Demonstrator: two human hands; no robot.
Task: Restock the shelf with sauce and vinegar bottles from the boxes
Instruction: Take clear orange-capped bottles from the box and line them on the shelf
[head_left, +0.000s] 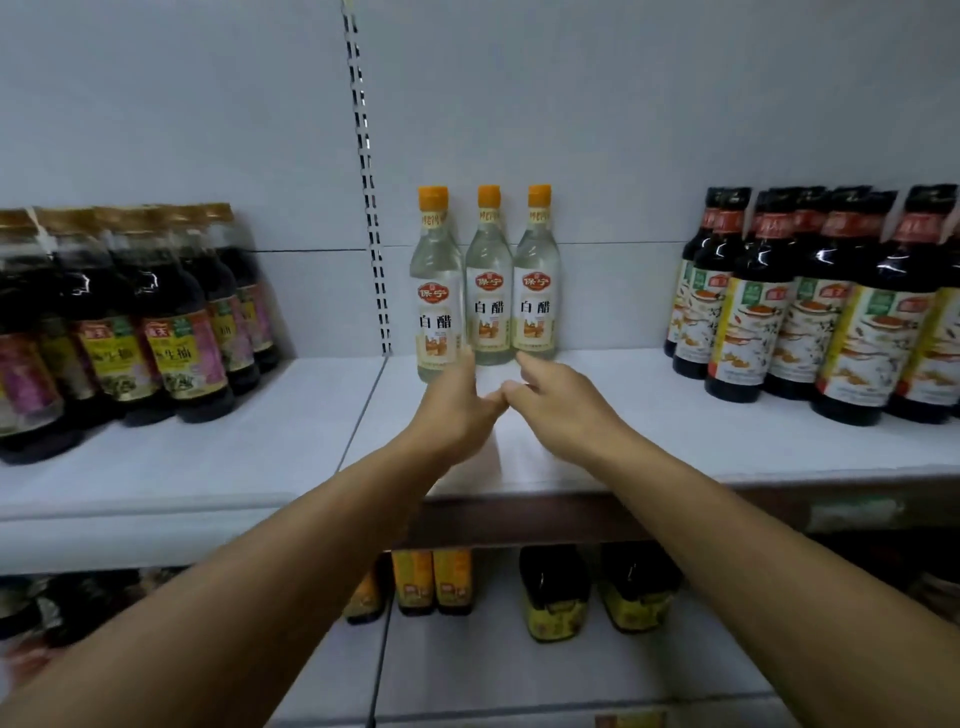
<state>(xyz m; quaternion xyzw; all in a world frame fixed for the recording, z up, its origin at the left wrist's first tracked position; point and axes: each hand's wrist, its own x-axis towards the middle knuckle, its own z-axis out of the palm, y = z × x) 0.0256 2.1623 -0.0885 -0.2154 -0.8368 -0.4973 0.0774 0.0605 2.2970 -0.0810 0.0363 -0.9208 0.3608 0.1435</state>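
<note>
Three clear vinegar bottles with orange caps were stood in a row at the back of the smooth white shelf. The left hand and right hand were held just before them, fingers loosely extended, apparently grasping nothing. Dark glossy sauce bottles were ranged to the right.

pale grey back wall, slotted upright rail, dim light
</note>
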